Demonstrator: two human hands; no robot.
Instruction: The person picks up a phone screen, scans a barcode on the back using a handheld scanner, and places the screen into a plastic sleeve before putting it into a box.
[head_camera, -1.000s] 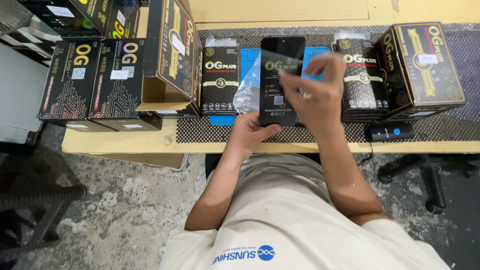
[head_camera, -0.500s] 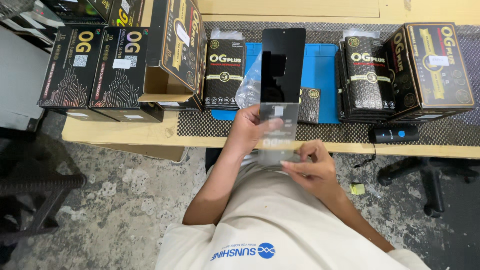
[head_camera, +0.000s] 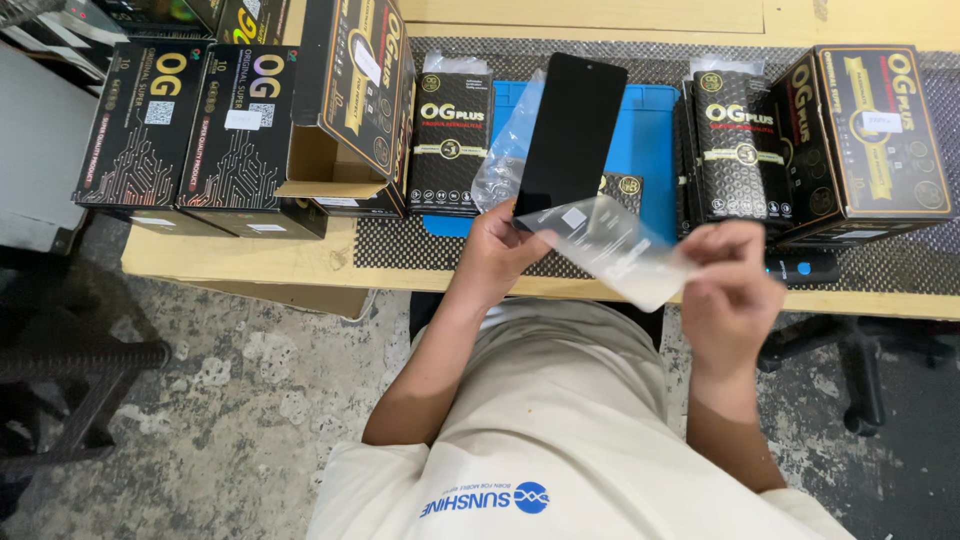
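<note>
left hand (head_camera: 497, 255) grips black phone screen (head_camera: 570, 135) by its bottom edge, above blue mat (head_camera: 640, 130) | right hand (head_camera: 735, 290) pinches clear film (head_camera: 610, 245), right of mat | mat largely hidden | fingertips unclear

Tall black printed cartons (head_camera: 200, 130) are crowding the wooden bench's (head_camera: 270, 265) left end, and an upright black-and-gold carton (head_camera: 865, 135) is walling off the right. Between them, the blue rubber work mat (head_camera: 645, 140) is lying mostly open beyond the raised flat black glass panel (head_camera: 572, 135).

black-gold boxes (head_camera: 200, 125) left, dark screen (head_camera: 572, 132) centre
</note>
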